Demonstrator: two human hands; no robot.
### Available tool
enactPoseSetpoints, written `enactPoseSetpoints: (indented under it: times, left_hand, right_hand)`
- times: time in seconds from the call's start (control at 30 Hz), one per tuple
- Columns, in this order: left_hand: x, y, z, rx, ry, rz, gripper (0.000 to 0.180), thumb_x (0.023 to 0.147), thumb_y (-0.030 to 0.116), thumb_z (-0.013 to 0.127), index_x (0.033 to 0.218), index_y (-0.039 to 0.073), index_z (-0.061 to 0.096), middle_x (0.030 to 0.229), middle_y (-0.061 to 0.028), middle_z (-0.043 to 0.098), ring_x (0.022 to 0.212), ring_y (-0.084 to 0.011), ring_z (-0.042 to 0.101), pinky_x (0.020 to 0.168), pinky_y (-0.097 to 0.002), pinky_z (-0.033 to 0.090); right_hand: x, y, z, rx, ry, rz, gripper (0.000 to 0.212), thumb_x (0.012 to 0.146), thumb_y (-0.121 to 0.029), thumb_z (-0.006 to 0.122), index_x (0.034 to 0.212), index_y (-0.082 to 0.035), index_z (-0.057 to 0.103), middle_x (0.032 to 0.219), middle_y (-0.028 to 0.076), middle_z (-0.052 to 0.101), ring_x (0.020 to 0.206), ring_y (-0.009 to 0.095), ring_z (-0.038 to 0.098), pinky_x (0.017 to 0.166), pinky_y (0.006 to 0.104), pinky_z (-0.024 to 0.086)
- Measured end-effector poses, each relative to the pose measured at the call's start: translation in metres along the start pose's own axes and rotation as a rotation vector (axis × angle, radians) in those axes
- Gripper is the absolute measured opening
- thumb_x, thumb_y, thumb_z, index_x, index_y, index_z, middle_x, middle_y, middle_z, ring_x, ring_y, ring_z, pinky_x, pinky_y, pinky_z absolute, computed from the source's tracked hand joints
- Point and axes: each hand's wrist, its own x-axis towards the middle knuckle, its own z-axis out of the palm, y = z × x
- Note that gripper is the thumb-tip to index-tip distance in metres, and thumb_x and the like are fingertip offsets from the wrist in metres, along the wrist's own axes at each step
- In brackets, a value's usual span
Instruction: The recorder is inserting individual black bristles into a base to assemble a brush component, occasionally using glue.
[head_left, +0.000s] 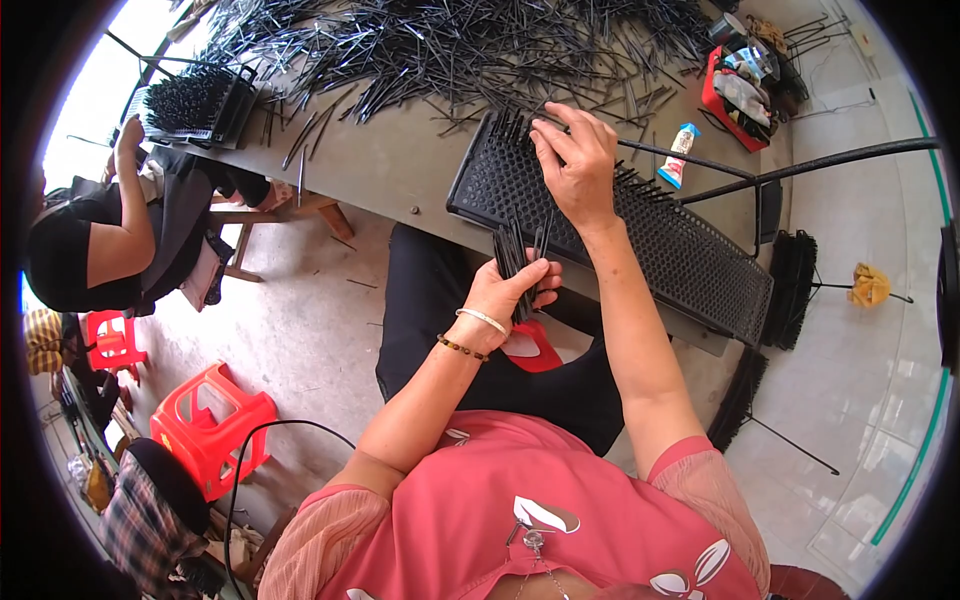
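A bundle of thin black sticks [512, 258] stands up out of my left hand [508, 285], whose fingers are wrapped round it. In front of me a long black tray full of round holes [640, 240] lies slantwise along the table's near edge. Over its far left part, my right hand [580, 160] has thumb and fingers drawn together at the far edge. Whatever its fingertips pinch is too small to make out. Beside those fingertips, several black sticks [512, 127] stand in the holes, and more line the far edge to the right.
A big heap of loose black sticks [400, 50] covers the far side of the table [400, 165]. Right of it are a small packet [679, 155] and a red box [735, 98]. A person [110, 230] sits left by another stick-filled tray [195, 105]. Red stools [212, 425] stand on the floor.
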Motion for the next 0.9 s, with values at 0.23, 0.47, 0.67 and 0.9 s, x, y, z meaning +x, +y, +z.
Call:
enactPoseSetpoints:
  times: [0.23,0.47,0.67,0.9]
  left_hand:
    - [-0.001,0.001,0.001,-0.003,-0.001,-0.003,0.015,0.087,0.01,0.064,0.099,0.002,0.056,0.094,-0.0124,0.066,0.08,-0.0192,0.065,0.068,-0.0312,0.056]
    - [-0.002,0.004,0.004,-0.059,0.002,0.074,0.015,0.089,0.009,0.061,0.101,0.003,0.055,0.095,-0.0127,0.066,0.081,-0.0192,0.065,0.068,-0.031,0.057]
    - [-0.003,0.003,0.011,-0.052,-0.013,0.092,0.018,0.09,0.009,0.06,0.106,0.004,0.056,0.098,-0.0124,0.066,0.084,-0.0189,0.066,0.07,-0.0316,0.056]
    - [0.002,-0.005,0.004,-0.114,0.062,0.08,0.015,0.09,0.011,0.06,0.103,0.004,0.055,0.102,-0.0137,0.065,0.091,-0.0213,0.065,0.073,-0.035,0.056]
  right_hand:
    - [-0.003,0.0,-0.005,0.077,-0.002,0.107,0.015,0.077,-0.012,0.071,0.091,-0.008,0.071,0.101,0.005,0.064,0.097,0.023,0.058,0.086,0.0334,0.042]
    - [-0.017,-0.013,-0.046,0.633,-0.451,0.714,0.018,0.085,-0.013,0.068,0.093,0.003,0.068,0.082,0.004,0.067,0.074,0.008,0.06,0.066,0.023,0.048]
    - [-0.037,-0.021,-0.057,0.94,-0.637,0.958,0.021,0.082,-0.018,0.07,0.088,0.002,0.07,0.07,0.003,0.066,0.061,0.006,0.055,0.055,0.0217,0.044]
    - [-0.019,-0.009,-0.055,0.962,-0.285,0.934,0.017,0.087,-0.015,0.065,0.091,0.001,0.069,0.075,0.001,0.065,0.063,0.005,0.056,0.058,0.0189,0.044]
